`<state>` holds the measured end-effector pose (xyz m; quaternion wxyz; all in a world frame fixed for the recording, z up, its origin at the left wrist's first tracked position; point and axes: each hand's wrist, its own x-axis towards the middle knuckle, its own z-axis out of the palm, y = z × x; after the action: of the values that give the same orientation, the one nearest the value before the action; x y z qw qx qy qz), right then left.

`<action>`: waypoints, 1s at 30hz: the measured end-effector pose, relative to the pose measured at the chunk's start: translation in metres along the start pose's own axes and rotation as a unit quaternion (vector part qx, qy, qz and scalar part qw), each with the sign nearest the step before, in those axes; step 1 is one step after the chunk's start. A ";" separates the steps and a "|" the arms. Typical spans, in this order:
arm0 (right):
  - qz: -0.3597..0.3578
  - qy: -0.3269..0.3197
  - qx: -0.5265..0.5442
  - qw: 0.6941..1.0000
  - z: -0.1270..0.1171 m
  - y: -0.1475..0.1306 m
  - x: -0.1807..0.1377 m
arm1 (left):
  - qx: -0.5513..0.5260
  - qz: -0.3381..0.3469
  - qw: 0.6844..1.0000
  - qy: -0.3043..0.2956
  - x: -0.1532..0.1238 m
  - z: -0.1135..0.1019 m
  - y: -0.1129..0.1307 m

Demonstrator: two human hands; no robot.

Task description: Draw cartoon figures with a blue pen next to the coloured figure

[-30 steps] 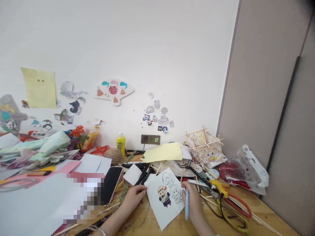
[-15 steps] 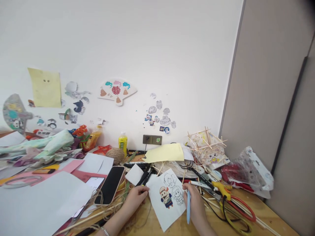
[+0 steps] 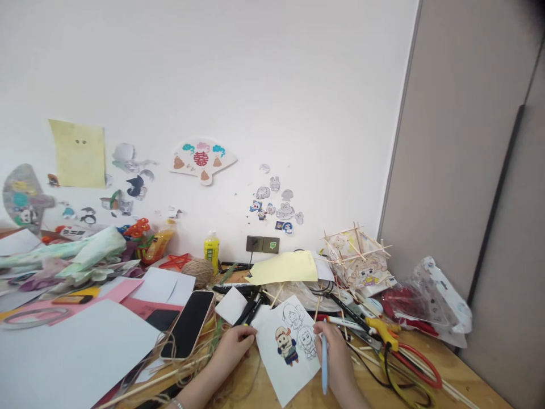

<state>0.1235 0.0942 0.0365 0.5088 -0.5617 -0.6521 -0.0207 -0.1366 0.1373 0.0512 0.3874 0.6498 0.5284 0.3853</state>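
A sheet of white paper (image 3: 285,383) is held tilted over the wooden table, with one coloured cartoon figure and two black line drawings on it. My left hand (image 3: 235,345) pinches its left corner between thumb and fingers. At the right edge of the paper, my right hand (image 3: 335,355) is closed around a light blue pen (image 3: 325,363). The pen's lower end points down toward me, and the fingertips touch the paper. Black markers (image 3: 251,307) lie just beyond my left hand.
Left are a black-screened phone (image 3: 188,325), large white paper (image 3: 76,352) and twine (image 3: 200,272). Yellow-handled pliers (image 3: 383,330) and red-handled scissors (image 3: 426,363) lie right. Behind stand a stick-framed paper lantern (image 3: 361,261) and a yellow bottle (image 3: 212,250). Yellow paper (image 3: 285,267) covers clutter.
Both hands and the paper stay nearly in place, with the view shifting slightly. The lit screen of the second phone, behind the black-screened one, has gone dark.
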 end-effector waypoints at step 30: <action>-0.056 -0.156 0.165 0.972 0.008 -0.028 -0.013 | 0.063 0.077 0.995 -0.032 0.003 0.002 -0.005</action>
<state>0.0956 0.0794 0.0384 0.4844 -0.4289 -0.7482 0.1468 -0.1367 0.1405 0.0461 0.3312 0.7236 0.4877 0.3590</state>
